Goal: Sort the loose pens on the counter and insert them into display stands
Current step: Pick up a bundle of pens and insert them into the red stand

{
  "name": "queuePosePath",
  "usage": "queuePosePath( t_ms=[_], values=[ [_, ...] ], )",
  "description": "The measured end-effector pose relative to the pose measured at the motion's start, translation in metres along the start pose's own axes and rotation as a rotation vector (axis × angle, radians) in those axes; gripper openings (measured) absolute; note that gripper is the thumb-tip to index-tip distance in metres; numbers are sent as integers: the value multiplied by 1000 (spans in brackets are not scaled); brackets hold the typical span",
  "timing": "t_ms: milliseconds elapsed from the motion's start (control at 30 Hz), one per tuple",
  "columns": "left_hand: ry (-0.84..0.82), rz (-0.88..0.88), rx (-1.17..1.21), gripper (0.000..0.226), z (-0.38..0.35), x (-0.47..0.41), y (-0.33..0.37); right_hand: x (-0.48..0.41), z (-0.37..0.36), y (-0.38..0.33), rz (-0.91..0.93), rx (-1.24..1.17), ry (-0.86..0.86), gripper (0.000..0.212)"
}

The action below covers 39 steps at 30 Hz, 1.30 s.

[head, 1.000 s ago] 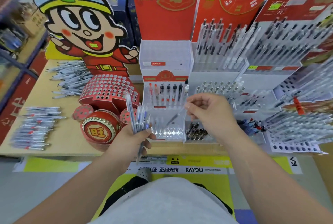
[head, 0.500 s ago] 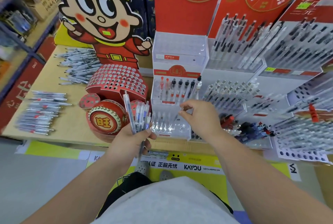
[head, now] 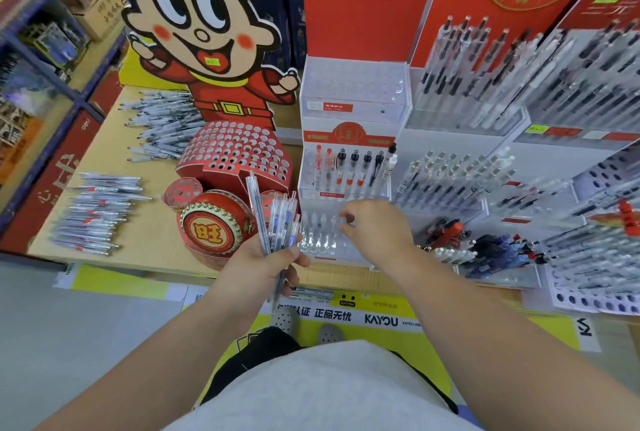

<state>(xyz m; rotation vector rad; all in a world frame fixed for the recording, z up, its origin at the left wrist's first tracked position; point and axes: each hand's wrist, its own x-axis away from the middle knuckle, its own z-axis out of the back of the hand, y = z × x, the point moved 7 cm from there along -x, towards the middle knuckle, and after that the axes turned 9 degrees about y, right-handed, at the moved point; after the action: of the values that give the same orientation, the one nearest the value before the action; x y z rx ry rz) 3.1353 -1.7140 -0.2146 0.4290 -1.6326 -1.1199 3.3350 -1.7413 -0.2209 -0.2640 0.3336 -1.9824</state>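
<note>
Loose pens (head: 93,212) piled on counter (head: 149,233), far left. Red drum stand (head: 211,233) reads "旺". Left hand (head: 261,269) grips pen bunch (head: 277,222), upright. Right hand (head: 379,228) curled over clear stand (head: 320,240) front row; holding a pen or not, can't tell. Front strip (head: 381,319) reads "KAYOU".
</note>
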Motion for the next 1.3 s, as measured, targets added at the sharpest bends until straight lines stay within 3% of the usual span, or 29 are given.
queuePosePath(
  t_ms=[200, 367, 467, 533, 600, 833, 1033, 1300],
  values=[
    [-14, 2, -13, 20, -2, 6, 2, -3, -4, 1, 19, 37, -41, 19],
    [-28, -13, -23, 20, -6, 13, 9, 4, 12, -1, 13, -64, -73, 44],
    [-66, -34, -31, 17, -12, 19, 17, 15, 40, -7, -65, -376, 30, 31],
    [-100, -47, -36, 13, -20, 24, 23, 26, 52, -17, -171, -766, -29, 18],
    [-142, -53, -33, 11, -30, 28, 28, 36, 60, -28, -183, -942, -124, 7],
    [-220, -55, -52, 14, -51, 33, 36, 52, 72, -18, -177, -995, -103, 9],
    [-153, -81, -108, 13, -44, 29, 38, 55, 77, -2, -262, -1106, -91, 18],
    [-83, -144, -237, 11, -47, 28, 41, 52, 71, 0, -373, -1102, -22, 11]
  ],
)
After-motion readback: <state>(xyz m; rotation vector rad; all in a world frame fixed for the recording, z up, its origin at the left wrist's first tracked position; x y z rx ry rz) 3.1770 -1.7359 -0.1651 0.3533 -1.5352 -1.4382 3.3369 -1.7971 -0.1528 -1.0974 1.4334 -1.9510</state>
